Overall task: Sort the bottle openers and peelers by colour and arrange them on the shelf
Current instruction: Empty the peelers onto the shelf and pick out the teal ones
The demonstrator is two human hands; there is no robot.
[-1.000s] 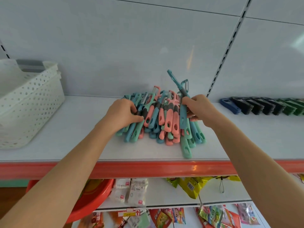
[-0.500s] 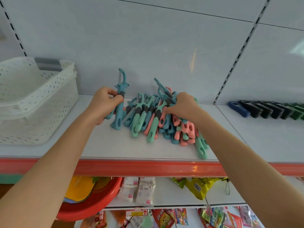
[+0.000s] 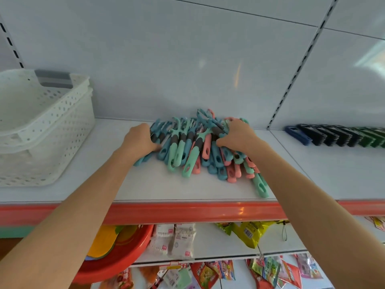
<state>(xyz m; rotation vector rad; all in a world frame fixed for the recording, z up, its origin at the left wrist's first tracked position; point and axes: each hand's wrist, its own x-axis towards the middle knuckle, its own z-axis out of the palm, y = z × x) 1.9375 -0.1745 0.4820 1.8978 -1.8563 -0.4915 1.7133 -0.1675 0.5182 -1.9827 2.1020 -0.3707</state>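
Observation:
A mixed pile of peelers (image 3: 193, 151) in blue, mint green and pink lies on the white shelf (image 3: 162, 186), against the back wall. My left hand (image 3: 141, 140) rests at the pile's left edge, its fingers curled over a blue peeler (image 3: 143, 159) that lies flat. My right hand (image 3: 237, 136) is on the upper right of the pile, closed on a blue peeler (image 3: 205, 116) whose head sticks up. One mint peeler (image 3: 260, 184) lies apart near the front edge. A row of bottle openers (image 3: 333, 137), blue, then black, then green, stands at the right.
Stacked white perforated baskets (image 3: 52, 132) stand at the left of the shelf. The shelf has a red front strip (image 3: 187, 211). Below it are a red basin (image 3: 116, 257) and hanging snack packets (image 3: 245, 232). A slotted upright (image 3: 295, 74) runs up the back wall.
My left hand has lowered the raised blue peeler and laid it flat at the pile's left edge. My right hand has stayed on the pile's upper right.

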